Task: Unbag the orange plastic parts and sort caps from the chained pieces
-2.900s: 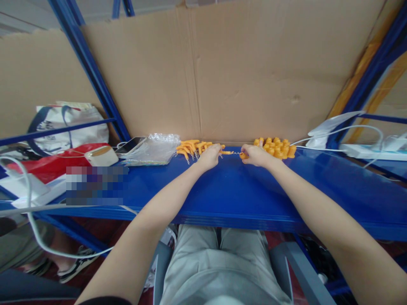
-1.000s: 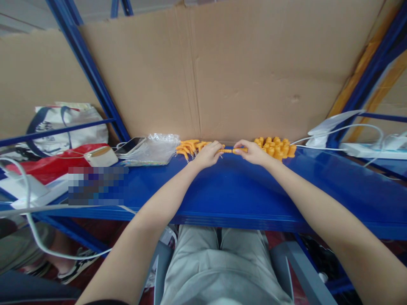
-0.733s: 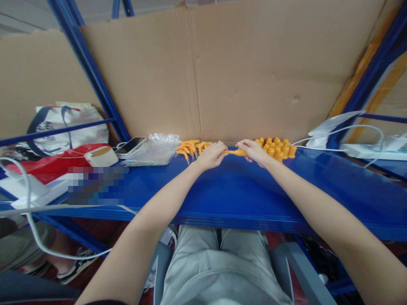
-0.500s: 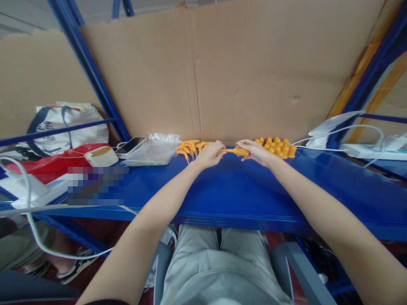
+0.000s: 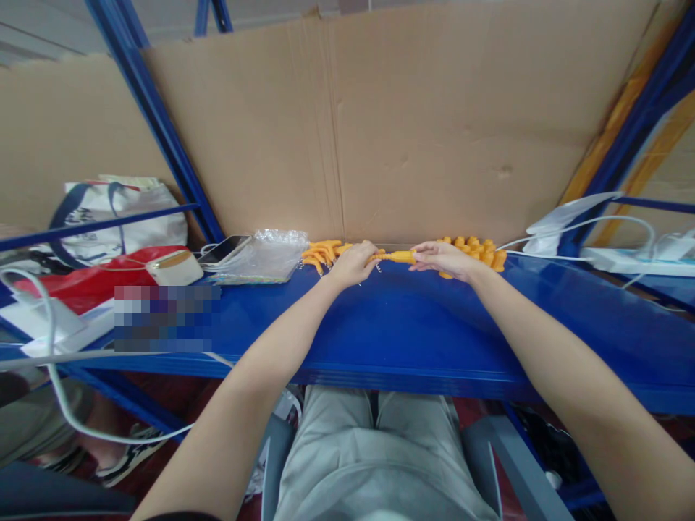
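My left hand [image 5: 354,263] is closed, its fingertips pinching the left end of an orange plastic piece [image 5: 399,256]. This piece has a narrow, ridged-looking neck and a thicker right part. Below the left fingers, thin curly metal bits [image 5: 378,268] show; what they belong to I cannot make out. Fingers of my right hand [image 5: 439,259] are closed around the thicker right end. Beside my left hand lie several orange branched pieces [image 5: 321,253] with small metal ends. Behind and right of my right hand is a cluster of stubby orange pieces [image 5: 481,252].
On the blue shelf [image 5: 413,325], clear plastic bags [image 5: 263,260] and a phone [image 5: 226,250] lie to the left. Farther left are a white box-like item [image 5: 174,268], a red bag [image 5: 108,273] and cables. Cardboard [image 5: 423,123] stands behind; a power strip [image 5: 641,259] is at right.
My right hand has shifted slightly right and its hold is now nearer the piece's right end. More of the orange piece shows between the hands, and curly metal appears under my left fingers.
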`<state>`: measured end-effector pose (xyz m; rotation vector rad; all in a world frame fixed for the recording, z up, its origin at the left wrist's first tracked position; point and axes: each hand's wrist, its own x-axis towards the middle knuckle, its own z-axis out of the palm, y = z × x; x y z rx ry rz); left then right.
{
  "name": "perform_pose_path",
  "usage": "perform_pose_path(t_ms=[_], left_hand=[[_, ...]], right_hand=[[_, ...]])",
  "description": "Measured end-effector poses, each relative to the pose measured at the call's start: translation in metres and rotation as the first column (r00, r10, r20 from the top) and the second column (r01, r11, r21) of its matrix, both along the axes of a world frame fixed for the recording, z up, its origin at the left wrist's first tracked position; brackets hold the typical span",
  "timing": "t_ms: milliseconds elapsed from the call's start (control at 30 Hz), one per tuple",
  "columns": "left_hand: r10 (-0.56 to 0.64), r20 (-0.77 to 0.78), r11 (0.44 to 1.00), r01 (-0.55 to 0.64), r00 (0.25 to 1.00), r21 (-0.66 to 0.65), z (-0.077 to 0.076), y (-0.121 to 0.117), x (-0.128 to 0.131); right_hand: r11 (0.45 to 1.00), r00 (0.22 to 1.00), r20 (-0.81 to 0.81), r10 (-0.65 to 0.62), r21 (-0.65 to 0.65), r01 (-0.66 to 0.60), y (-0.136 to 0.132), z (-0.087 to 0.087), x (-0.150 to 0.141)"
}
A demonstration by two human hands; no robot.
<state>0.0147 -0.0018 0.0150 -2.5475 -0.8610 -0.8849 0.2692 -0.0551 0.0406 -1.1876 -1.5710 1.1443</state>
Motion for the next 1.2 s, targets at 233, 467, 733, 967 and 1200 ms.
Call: perform_pose_path(t_ms=[233,467,733,967,1200], left_hand=[[-0.004,-0.021,0.999,0.005,1.000,0.032,0.0023,-0.0034,0.0012],[0.021,-0.024,1.000,-0.021,0.999,0.007,0.0002,-0.0011,0.0012],[0.049,-0.021,0.997,-0.047,0.999,0.055,-0.0011,0.0019,0.0004],[0.059,-0.057,0.996,-0.055,0.997,0.066,-0.0012,0.0025,-0.0009],[0.030,-0.037,0.997,-0.027,0.999,0.077,-0.0023,0.0041,-0.0019]], right_hand=[[0.996,0.996,0.029,-0.089,-0.017,0.090,-0.0063,0.0011,-0.0108],[0.999,0.996,0.082,-0.043,0.010,0.042,-0.0056,0.0007,-0.0068],[0.999,0.995,0.103,0.019,0.040,-0.024,-0.0008,-0.0026,-0.0013],[0.998,0.993,0.102,0.055,0.000,-0.055,-0.0061,-0.0018,-0.0058],[1.000,0.996,0.091,0.017,0.006,-0.018,-0.0076,-0.0021,-0.0108]])
